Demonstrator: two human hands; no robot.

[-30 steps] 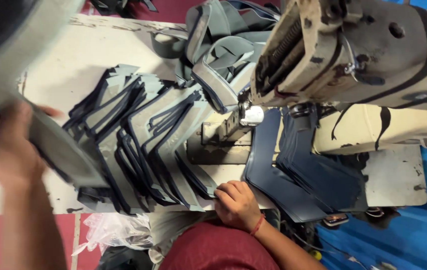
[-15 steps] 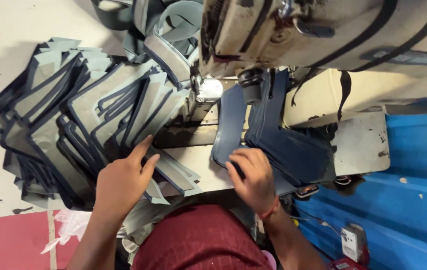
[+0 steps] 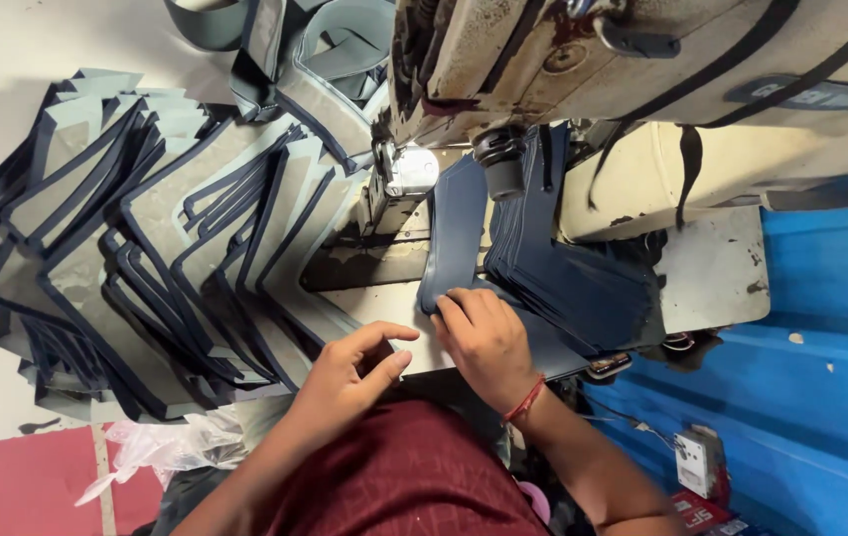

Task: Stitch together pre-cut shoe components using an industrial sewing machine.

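Lighting bright, even, diffuse; source apparently overhead, not in view. Pale counter [image 3: 7, 60] near overexposed at upper left, slight glare. Soft shadows under the sewing machine [image 3: 642, 69] head; needle area dark, detail lost. Dark blue fabric stack [image 3: 573, 288] reads almost black. Focus sharp centrally. Mild wide-angle stretch at edges. Slight softness on the left hand [image 3: 350, 372], possibly motion blur.

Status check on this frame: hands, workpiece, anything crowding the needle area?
Right hand pressing dark blue strip. Left hand beside it, fingers curled, empty. Grey panel stack crowds left of sewing machine.
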